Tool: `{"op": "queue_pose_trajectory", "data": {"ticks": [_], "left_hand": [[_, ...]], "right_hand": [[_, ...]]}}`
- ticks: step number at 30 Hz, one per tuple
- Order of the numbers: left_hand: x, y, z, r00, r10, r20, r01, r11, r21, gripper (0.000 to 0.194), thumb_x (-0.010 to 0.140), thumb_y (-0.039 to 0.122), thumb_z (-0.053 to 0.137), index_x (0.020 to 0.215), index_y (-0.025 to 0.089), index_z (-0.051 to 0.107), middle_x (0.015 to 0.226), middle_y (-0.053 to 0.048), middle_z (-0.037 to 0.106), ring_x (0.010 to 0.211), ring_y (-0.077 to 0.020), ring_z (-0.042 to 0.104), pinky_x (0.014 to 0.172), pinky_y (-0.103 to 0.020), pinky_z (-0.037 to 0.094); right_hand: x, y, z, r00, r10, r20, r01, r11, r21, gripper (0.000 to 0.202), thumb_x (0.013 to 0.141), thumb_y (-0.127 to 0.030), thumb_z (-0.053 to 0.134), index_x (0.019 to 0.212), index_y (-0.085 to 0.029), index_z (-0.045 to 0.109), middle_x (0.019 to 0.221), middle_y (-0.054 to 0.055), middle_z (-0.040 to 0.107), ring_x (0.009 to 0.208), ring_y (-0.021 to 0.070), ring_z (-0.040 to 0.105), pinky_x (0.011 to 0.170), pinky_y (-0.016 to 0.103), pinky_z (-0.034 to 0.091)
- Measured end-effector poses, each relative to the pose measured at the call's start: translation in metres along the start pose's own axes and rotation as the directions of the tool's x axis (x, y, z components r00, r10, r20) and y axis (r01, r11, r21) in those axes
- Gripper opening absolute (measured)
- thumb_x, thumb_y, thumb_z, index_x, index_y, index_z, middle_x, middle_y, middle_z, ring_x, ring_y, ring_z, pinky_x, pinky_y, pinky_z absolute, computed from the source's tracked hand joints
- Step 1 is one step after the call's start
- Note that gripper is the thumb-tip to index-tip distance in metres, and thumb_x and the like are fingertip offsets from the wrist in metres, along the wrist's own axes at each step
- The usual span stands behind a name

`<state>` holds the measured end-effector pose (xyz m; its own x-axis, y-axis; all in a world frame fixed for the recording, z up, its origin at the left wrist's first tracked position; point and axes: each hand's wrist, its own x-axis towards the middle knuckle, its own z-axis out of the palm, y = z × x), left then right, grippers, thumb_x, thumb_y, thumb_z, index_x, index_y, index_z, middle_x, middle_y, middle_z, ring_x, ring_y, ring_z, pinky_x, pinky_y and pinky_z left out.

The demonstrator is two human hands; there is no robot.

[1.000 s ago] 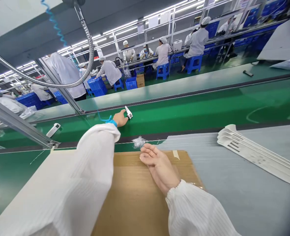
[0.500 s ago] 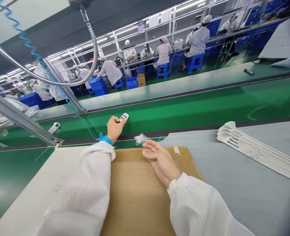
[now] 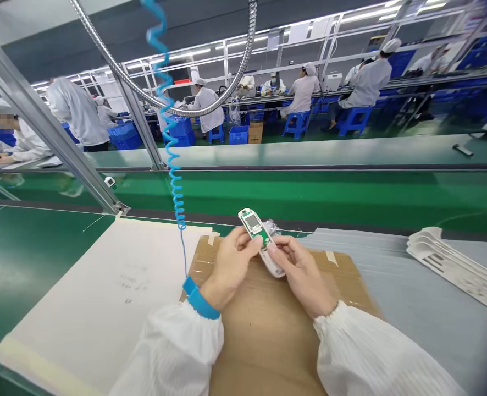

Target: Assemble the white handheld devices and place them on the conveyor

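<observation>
Cardboard sheet (image 3: 264, 341): brown, taped near its far corners, lies beneath the hands. Wrist strap (image 3: 204, 301): blue, circles the left wrist. Left hand (image 3: 229, 269): fingers grip a white device shell (image 3: 253, 221) by its left side, thumb over the green circuit board. Right hand (image 3: 305, 275): fingers grip the shell's right side, toward its near end. Shell: sits tilted between both hands, board facing up. White paper (image 3: 115, 280): lies left. White plastic parts (image 3: 453, 269): stacked, right. Green belt (image 3: 330, 195): runs beyond. Co-workers in white: sit farthest off.
</observation>
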<state>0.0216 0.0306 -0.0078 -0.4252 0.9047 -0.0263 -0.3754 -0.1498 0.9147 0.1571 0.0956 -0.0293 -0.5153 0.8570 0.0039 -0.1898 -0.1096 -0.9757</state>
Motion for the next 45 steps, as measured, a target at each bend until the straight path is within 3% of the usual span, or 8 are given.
{"op": "queue_pose_trajectory", "data": {"ticks": [4,7,18,25,29,34,40,45], "left_hand": [[-0.001,-0.008,0.001,0.997,0.065,-0.036,-0.045,0.911,0.410,0.018,0.089,0.033,0.063,0.097,0.017,0.065,0.098,-0.007,0.071,0.090,-0.0190,0.064,0.082,-0.031,0.048],[-0.004,-0.002,-0.006,0.995,0.085,0.052,-0.100,0.792,0.603,0.021,0.092,0.033,0.055,0.105,0.020,0.064,0.086,-0.002,0.068,0.071,-0.0158,0.062,0.073,-0.029,0.048],[-0.016,0.016,-0.009,0.950,-0.055,0.308,-0.226,0.562,0.796,0.016,0.088,0.028,0.055,0.090,0.023,0.070,0.082,-0.002,0.069,0.074,-0.0194,0.060,0.068,-0.027,0.043],[-0.015,0.018,-0.011,0.962,-0.082,0.259,-0.166,0.577,0.799,0.016,0.088,0.028,0.054,0.078,0.020,0.063,0.071,0.000,0.061,0.060,-0.0133,0.051,0.056,-0.025,0.035],[-0.017,0.015,-0.010,0.935,-0.259,0.241,-0.013,0.656,0.755,0.020,0.088,0.036,0.056,0.076,0.020,0.060,0.069,0.001,0.062,0.049,-0.0110,0.051,0.048,-0.024,0.035],[-0.005,0.017,-0.021,0.998,-0.050,-0.031,0.058,0.760,0.647,0.026,0.089,0.042,0.055,0.079,0.018,0.056,0.079,-0.003,0.067,0.040,-0.0063,0.047,0.042,-0.021,0.034],[-0.012,0.013,-0.017,0.962,-0.166,0.215,-0.034,0.712,0.701,0.023,0.088,0.039,0.055,0.076,0.020,0.057,0.067,0.002,0.060,0.043,-0.0083,0.050,0.043,-0.021,0.034],[-0.018,0.013,-0.008,0.951,-0.233,0.201,0.019,0.698,0.716,0.022,0.088,0.036,0.055,0.073,0.020,0.056,0.064,0.002,0.059,0.041,-0.0082,0.049,0.041,-0.021,0.033]], "right_hand": [[-0.006,0.002,0.003,0.973,-0.178,0.146,0.224,0.881,-0.416,0.024,0.094,-0.047,0.060,0.091,-0.024,0.067,0.096,0.004,0.070,0.086,0.0200,0.062,0.079,0.036,0.048],[-0.006,-0.004,-0.003,0.914,-0.402,0.056,0.349,0.706,-0.616,0.016,0.095,-0.040,0.060,0.099,-0.026,0.066,0.098,0.005,0.069,0.086,0.0205,0.062,0.079,0.037,0.047],[-0.001,-0.005,-0.020,0.662,-0.668,0.340,0.503,0.059,-0.862,0.004,0.096,-0.024,0.061,0.094,-0.027,0.064,0.096,0.001,0.071,0.087,0.0200,0.060,0.076,0.036,0.034],[-0.006,-0.010,-0.012,0.664,-0.663,0.345,0.517,0.074,-0.853,0.011,0.097,-0.021,0.059,0.088,-0.025,0.064,0.096,0.001,0.070,0.087,0.0193,0.056,0.078,0.036,0.032],[-0.005,-0.010,-0.013,0.668,-0.651,0.361,0.483,0.010,-0.876,0.014,0.097,-0.021,0.059,0.084,-0.025,0.063,0.092,0.001,0.070,0.085,0.0194,0.056,0.079,0.037,0.031],[-0.004,-0.006,-0.015,0.692,-0.604,0.395,0.528,0.052,-0.848,0.020,0.099,-0.022,0.053,0.080,-0.024,0.059,0.087,0.000,0.067,0.082,0.0181,0.056,0.077,0.036,0.031],[0.002,-0.001,-0.024,0.657,-0.679,0.327,0.507,0.076,-0.859,0.009,0.099,-0.027,0.055,0.102,-0.027,0.063,0.102,0.002,0.070,0.089,0.0201,0.059,0.078,0.036,0.034],[0.000,-0.004,-0.023,0.694,-0.619,0.367,0.466,-0.002,-0.885,0.017,0.099,-0.023,0.055,0.084,-0.025,0.062,0.090,0.001,0.068,0.084,0.0198,0.056,0.080,0.038,0.031]]}}
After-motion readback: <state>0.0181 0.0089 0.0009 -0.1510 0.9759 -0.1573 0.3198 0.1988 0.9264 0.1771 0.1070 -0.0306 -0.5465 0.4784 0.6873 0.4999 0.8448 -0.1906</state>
